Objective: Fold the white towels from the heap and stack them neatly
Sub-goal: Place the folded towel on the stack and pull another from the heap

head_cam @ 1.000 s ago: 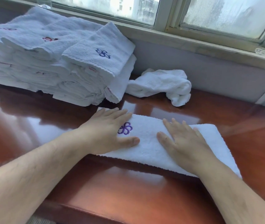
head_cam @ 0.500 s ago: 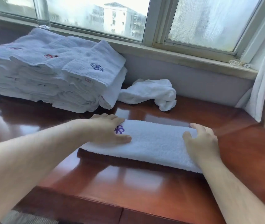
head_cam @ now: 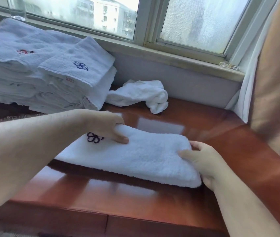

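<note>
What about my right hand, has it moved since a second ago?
Yes. Against the purple flower on the folded towel, the right hand slid rightward, from the towel's middle to its right end, which it now grips.

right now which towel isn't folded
The crumpled towel lying loose against the wall, right of the stack. The stacked ones and the long towel nearest the camera are folded flat.

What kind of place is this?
Probably a room in a home or guesthouse: glossy wooden table below a window with a curtain, apartment block outside, stack of folded towels behind the towel gripped by the left hand and right hand.
</note>
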Demonstrator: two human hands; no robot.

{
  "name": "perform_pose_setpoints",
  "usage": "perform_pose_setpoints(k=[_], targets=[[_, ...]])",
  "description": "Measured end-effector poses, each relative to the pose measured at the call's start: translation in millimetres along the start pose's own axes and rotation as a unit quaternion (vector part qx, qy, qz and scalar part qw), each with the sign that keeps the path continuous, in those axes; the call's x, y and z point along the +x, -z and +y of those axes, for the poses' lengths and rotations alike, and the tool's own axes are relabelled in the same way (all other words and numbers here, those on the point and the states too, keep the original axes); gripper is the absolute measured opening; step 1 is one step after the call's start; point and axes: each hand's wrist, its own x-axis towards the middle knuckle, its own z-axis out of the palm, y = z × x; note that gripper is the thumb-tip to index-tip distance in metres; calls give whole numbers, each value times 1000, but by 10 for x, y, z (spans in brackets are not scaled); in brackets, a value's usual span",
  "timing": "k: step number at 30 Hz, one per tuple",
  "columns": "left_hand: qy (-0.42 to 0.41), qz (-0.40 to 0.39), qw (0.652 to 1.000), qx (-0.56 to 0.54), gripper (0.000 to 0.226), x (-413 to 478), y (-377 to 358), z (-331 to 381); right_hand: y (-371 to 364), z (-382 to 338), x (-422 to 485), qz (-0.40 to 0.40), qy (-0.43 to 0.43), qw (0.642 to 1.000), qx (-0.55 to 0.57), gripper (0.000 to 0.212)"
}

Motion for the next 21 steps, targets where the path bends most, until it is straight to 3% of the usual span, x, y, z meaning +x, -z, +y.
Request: perform_pose_setpoints(k=[3,6,8,11,15,19,21], targets=[[43,-11,999,-3,76,-98,57,-88,-62,-214,151,-23,49,996,-72,59],[113,-60,992,-14,79,-245,119,-164,-291,-449,299,54,149,955,-251,49],[135,-96,985,-47,71,-353,110,-190,-522,-517,339,88,190,926,-313,41],[154,-60,978,-127,56,-475,27,-221,-803,-483,297,161,199,897,-362,44],[171,55,962,-204,49,-566,-53,-222,-914,-444,138,167,146,953,-208,52],[201,48,859,-468,47,-640,-179,-174,-983,-316,-100,57,66,996,-14,50],[188,10,835,-517,42,-681,-267,-157,-972,-280,-174,2,3,995,99,44]])
